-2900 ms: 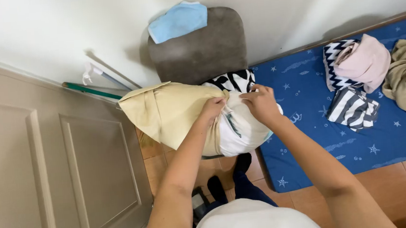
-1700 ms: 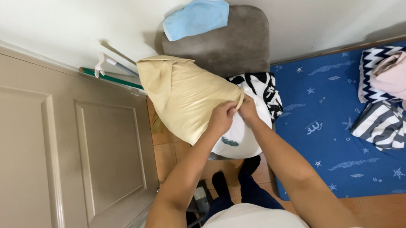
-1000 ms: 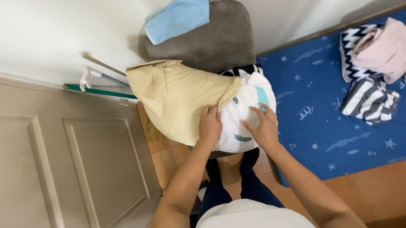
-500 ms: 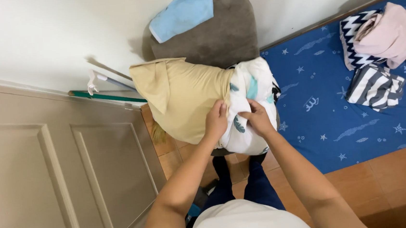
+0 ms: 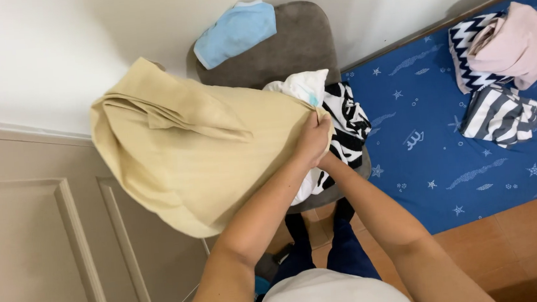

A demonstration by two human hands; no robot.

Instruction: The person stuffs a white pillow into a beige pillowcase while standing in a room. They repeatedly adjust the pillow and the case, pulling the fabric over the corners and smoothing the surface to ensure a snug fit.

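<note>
My left hand point(image 5: 314, 139) grips the edge of a pale yellow cloth point(image 5: 198, 144), which is lifted and spread out to the left, over the door side. My right hand point(image 5: 328, 161) is mostly hidden behind the left hand and the cloth; only its wrist shows, and what it holds is out of sight. Under the hands lies a heap of clothes: a white piece point(image 5: 298, 86) and a black-and-white patterned piece point(image 5: 350, 122), resting on a grey padded stool point(image 5: 292, 43).
A light blue folded cloth point(image 5: 233, 31) lies at the stool's back. A blue star-printed mat point(image 5: 458, 129) on the right holds a pink garment point(image 5: 518, 42) and striped clothes point(image 5: 497, 114). A beige panelled door point(image 5: 40, 252) stands left, a white wall behind.
The yellow cloth has been pulled up and out to the left, now larger and covering more of the pile. My right hand has slipped behind the left hand.
</note>
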